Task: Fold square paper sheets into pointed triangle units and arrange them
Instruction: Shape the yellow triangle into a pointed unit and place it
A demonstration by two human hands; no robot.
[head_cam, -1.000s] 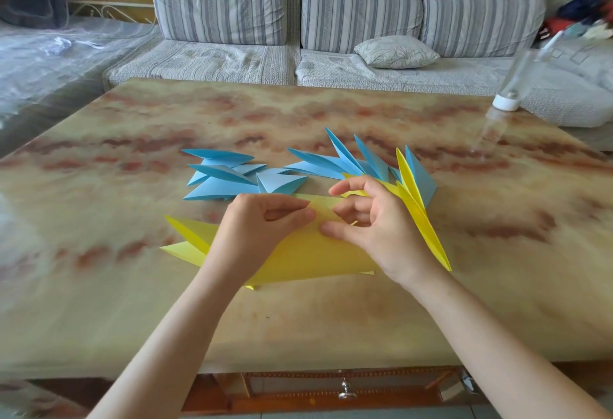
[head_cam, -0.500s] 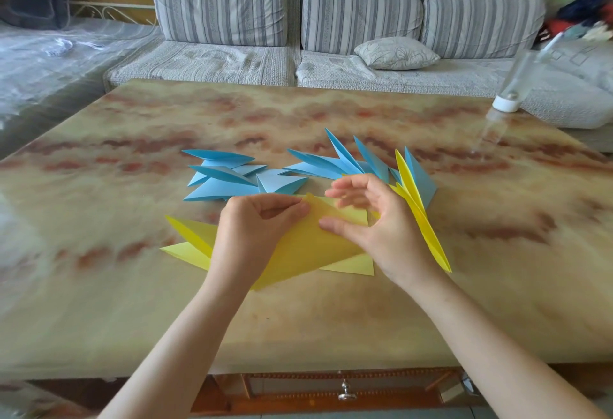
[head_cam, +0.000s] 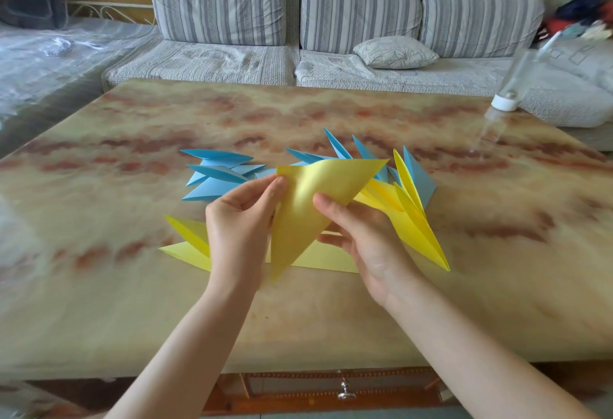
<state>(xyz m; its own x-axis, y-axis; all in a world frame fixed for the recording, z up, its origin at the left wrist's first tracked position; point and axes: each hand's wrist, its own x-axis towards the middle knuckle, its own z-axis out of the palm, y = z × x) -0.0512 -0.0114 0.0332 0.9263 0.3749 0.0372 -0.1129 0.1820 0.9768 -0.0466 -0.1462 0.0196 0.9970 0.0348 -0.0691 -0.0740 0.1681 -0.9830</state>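
Paper (head_cam: 308, 206), a yellow sheet folded into a triangle, is held just above the bench (head_cam: 132, 302) (probably raised to line up its next crease). Left hand (head_cam: 237, 229) pinches its upper corner. Right hand (head_cam: 368, 243) pinches the slanted edge, thumb in front, fingers mostly hidden behind. Finished blue units (head_cam: 215, 180) and yellow units (head_cam: 411, 219) lie beyond, partly covered.

Bright yellow triangle sheet (head_cam: 308, 209) up front, pale blue folded units (head_cam: 215, 176) far behind, marbled cream-and-rust table (head_cam: 132, 302), grey striped sofa cushions (head_cam: 219, 4) at the far end.
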